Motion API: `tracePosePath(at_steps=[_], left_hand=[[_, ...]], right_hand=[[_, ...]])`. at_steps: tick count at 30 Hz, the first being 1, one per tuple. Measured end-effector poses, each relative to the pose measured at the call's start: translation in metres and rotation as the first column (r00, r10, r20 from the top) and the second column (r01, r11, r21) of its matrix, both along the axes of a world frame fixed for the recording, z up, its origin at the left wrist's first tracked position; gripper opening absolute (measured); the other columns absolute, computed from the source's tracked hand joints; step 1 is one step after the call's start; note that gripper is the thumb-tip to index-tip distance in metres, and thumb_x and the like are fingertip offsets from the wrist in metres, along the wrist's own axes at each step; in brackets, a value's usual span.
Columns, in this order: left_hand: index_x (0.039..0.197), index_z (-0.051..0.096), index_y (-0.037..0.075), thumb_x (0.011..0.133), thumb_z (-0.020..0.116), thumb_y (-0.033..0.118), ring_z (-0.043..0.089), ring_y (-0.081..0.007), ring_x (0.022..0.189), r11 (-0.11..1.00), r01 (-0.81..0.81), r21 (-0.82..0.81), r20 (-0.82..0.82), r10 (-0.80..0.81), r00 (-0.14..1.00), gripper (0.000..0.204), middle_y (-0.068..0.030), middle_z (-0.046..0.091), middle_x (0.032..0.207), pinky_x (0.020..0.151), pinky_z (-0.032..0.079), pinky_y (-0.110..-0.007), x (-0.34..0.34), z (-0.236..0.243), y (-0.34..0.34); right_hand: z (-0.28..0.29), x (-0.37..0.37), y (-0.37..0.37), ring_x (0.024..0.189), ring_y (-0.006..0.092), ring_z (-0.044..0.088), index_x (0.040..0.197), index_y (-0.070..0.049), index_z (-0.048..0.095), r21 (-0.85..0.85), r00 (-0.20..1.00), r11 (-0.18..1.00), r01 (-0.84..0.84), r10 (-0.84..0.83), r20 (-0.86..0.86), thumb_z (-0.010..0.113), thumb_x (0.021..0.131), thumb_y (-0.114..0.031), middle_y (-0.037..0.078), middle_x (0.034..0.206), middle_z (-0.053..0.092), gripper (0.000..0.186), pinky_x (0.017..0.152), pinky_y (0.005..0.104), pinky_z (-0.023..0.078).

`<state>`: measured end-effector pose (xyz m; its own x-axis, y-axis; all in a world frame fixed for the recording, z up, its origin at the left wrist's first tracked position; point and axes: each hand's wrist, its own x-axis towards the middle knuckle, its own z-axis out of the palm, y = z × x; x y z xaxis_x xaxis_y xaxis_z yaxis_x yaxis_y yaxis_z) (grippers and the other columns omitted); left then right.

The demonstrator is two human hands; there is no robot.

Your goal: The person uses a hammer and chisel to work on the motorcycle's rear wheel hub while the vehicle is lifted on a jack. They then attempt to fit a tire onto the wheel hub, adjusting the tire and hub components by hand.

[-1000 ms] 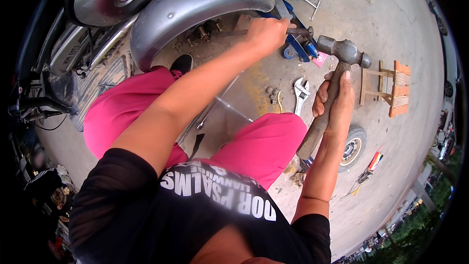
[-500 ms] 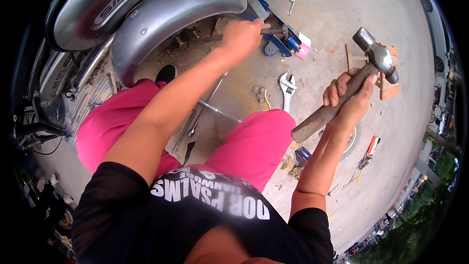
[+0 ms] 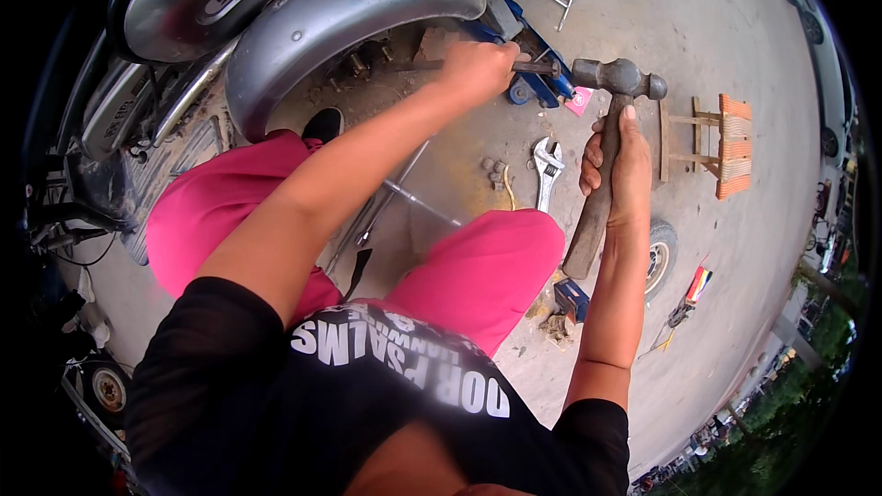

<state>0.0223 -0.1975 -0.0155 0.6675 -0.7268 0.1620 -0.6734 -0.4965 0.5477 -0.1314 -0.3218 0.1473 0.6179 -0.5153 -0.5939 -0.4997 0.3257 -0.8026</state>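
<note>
My left hand (image 3: pixel 480 69) is closed around a dark metal bar (image 3: pixel 537 67), held roughly level. The bar's inner end reaches in under a grey metal fender (image 3: pixel 349 14), where motion blur and shadow obscure it. Its outer end sticks out to the right of my fist. In my right hand (image 3: pixel 627 170) is a ball-peen hammer (image 3: pixel 617 77), gripped by its worn wooden handle. The hammer's flat face points left toward the bar's outer end, with a small gap between them. Below the bar, an adjustable wrench (image 3: pixel 548 170) lies on the floor.
A blue wheeled jack (image 3: pixel 528 87) stands beneath the bar, beside a pink packet (image 3: pixel 580 101). To the right are a small wooden stool (image 3: pixel 733 147) and a loose wheel (image 3: pixel 660 262). A blue box (image 3: pixel 571 298) and a red-handled tool (image 3: pixel 700 285) lie nearer. Metal rods (image 3: pixel 423 202) lie between my legs.
The hammer has swung left and turned more upright, bringing its head close to the bar's outer end. My left hand keeps its hold on the bar. The whole view has shifted slightly.
</note>
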Motion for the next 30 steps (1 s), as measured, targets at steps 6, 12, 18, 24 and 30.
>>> tracePosePath(at_steps=[6, 12, 18, 24, 30], left_hand=[[0.086, 0.062, 0.008, 0.079, 0.065, 0.02, 0.067, -0.0329, 0.073, 0.993, 0.092, 0.078, -0.136, -0.081, 0.987, 0.014, -0.0134, 0.068, 0.077, 0.064, 0.053, -0.046, -0.027, -0.001, 0.008], [0.088, 0.065, 0.004, 0.081, 0.063, 0.019, 0.064, -0.0405, 0.079, 0.984, -0.109, 0.139, -0.371, 0.154, 0.916, 0.017, -0.0223, 0.065, 0.08, 0.069, 0.049, -0.049, -0.057, 0.011, 0.05], [0.091, 0.068, 0.002, 0.085, 0.061, 0.025, 0.064, -0.0404, 0.08, 0.931, -0.327, 0.165, -0.477, 0.365, 0.799, 0.024, -0.0238, 0.065, 0.084, 0.073, 0.05, -0.048, -0.089, -0.021, 0.116], [0.092, 0.069, 0.004, 0.089, 0.057, 0.036, 0.064, -0.0384, 0.078, 0.952, -0.205, 0.229, -0.532, 0.299, 0.793, 0.034, -0.0217, 0.066, 0.082, 0.071, 0.05, -0.047, -0.093, -0.039, 0.146], [0.088, 0.067, 0.005, 0.087, 0.06, 0.031, 0.064, -0.0365, 0.076, 0.977, -0.193, 0.085, -0.553, 0.208, 0.807, 0.027, -0.0183, 0.066, 0.078, 0.068, 0.05, -0.047, -0.092, -0.054, 0.181]], right_hand=[[-0.017, -0.028, -0.014, 0.042, 0.0125, 0.037, 0.093, -0.005, 0.046, 0.101, 0.936, 0.953, 0.286, -0.3, 0.182, 0.04, 0.097, -0.054, 0.002, 0.06, 0.039, 0.049, 0.038, 0.0281, 0.032], [-0.108, -0.012, 0.022, 0.049, 0.0113, 0.033, 0.09, -0.007, 0.046, 0.592, 0.877, 0.759, 0.269, -0.447, 0.174, 0.036, 0.099, -0.049, 0.001, 0.064, 0.037, 0.045, 0.046, 0.0257, 0.028], [-0.193, -0.013, 0.074, 0.05, 0.0097, 0.038, 0.087, -0.002, 0.044, 0.935, 0.923, 0.297, 0.192, -0.379, -0.07, 0.036, 0.1, -0.043, 0.002, 0.065, 0.04, 0.044, 0.046, 0.0231, 0.035], [-0.15, -0.017, 0.107, 0.049, 0.009, 0.038, 0.083, -0.003, 0.04, 0.933, 0.839, 0.199, 0.299, -0.521, -0.157, 0.037, 0.101, -0.042, 0.001, 0.065, 0.04, 0.043, 0.044, 0.0222, 0.036], [-0.081, -0.069, 0.164, 0.045, 0.0074, 0.042, 0.098, 0.005, 0.043, 0.951, 0.808, 0.276, 0.142, -0.587, 0.05, 0.037, 0.102, -0.03, 0.001, 0.066, 0.041, 0.036, 0.041, 0.0208, 0.04]])
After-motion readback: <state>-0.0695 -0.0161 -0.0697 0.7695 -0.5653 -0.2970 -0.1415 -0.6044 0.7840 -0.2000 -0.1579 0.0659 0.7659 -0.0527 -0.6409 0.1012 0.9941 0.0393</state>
